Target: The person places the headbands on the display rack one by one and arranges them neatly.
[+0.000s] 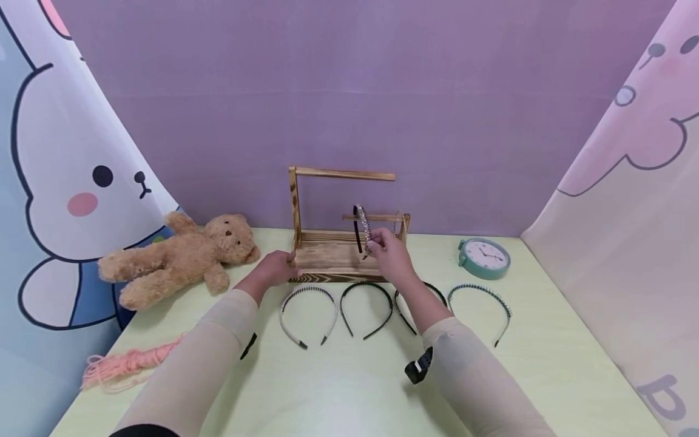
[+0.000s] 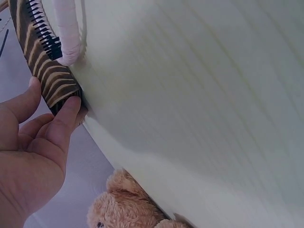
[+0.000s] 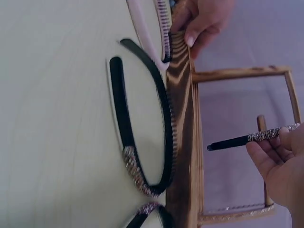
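Note:
A wooden rack (image 1: 333, 258) with a tall upper bar and a shorter lower bar (image 1: 382, 217) stands at the back of the table. My left hand (image 1: 271, 271) grips the left end of its base; in the left wrist view the thumb and fingers pinch the striped wood (image 2: 57, 85). Between thumb and fingers, my right hand (image 1: 394, 258) pinches a black headband covered in glittery stones (image 1: 363, 221). That headband is upright and loops over the lower bar near its free end. At the bar's other end hangs a thin sparkly band (image 1: 402, 220).
Before the rack lie a white headband (image 1: 284, 309), black headbands (image 1: 391, 303) and a teal one (image 1: 494, 295). A teddy bear (image 1: 185, 258) and pink yarn (image 1: 131, 362) lie left, a green clock (image 1: 485, 259) right. A purple curtain (image 1: 349, 91) hangs behind.

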